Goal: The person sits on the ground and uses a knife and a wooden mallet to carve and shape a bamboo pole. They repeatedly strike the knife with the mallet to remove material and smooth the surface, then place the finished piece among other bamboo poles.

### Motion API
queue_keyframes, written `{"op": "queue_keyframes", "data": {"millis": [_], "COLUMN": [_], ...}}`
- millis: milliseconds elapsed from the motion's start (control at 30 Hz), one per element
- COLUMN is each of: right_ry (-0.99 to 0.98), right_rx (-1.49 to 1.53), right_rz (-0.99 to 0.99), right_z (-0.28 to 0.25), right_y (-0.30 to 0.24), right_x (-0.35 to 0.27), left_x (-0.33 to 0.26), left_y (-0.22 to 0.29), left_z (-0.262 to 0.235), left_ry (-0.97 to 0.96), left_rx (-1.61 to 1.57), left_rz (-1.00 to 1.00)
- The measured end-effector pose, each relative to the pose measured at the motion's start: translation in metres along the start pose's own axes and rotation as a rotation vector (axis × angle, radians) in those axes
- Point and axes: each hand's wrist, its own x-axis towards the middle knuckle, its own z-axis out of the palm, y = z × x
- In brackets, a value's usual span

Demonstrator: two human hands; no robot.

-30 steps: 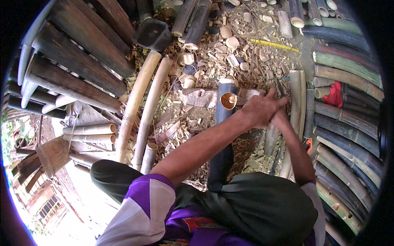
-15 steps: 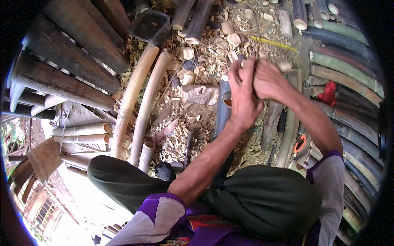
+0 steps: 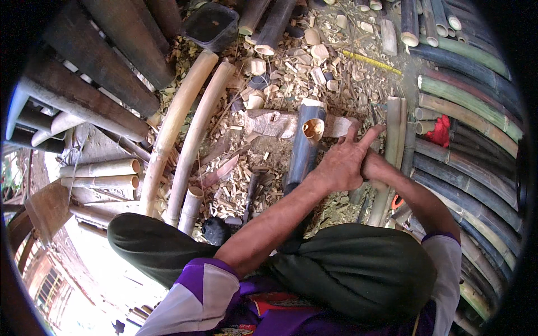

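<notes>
My left hand (image 3: pixel 343 163) is stretched out over the work spot, two fingers spread apart and nothing visible in it. It overlaps my right hand (image 3: pixel 374 168), whose fingers are hidden behind it. Just left of them lies a dark bamboo tube (image 3: pixel 301 162), a pale-edged hole (image 3: pixel 313 130) cut in its upper side near the far end. That tube rests across a rough pale wooden block (image 3: pixel 272 123). A dark-handled tool (image 3: pixel 251 193), perhaps a chisel, lies on the chips left of the tube.
Wood chips (image 3: pixel 269 159) cover the ground. Two long pale bamboo poles (image 3: pixel 200 140) lie at left, beside a black plastic tub (image 3: pixel 212 28). Many bamboo lengths (image 3: pixel 465 95) are stacked at right, with a red cloth (image 3: pixel 439 131) among them. A yellow measuring tape (image 3: pixel 372 63) lies at the back.
Both hands have come nearer to me, and the left has moved across the right. The tube's hole and far end, partly covered before, now show fully.
</notes>
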Motion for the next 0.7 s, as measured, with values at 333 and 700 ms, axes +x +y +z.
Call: {"op": "queue_keyframes", "data": {"millis": [333, 700], "right_ry": [0.277, 0.257], "right_rx": [0.675, 1.857], "right_rz": [0.242, -0.160], "right_z": [0.123, 0.110], "right_y": [-0.036, -0.043], "right_x": [0.041, -0.039], "left_x": [0.005, -0.070], "left_y": [-0.020, -0.050], "left_z": [-0.053, -0.094], "left_ry": [-0.824, 0.603], "left_rx": [0.283, -0.534], "left_rz": [0.011, -0.342]}}
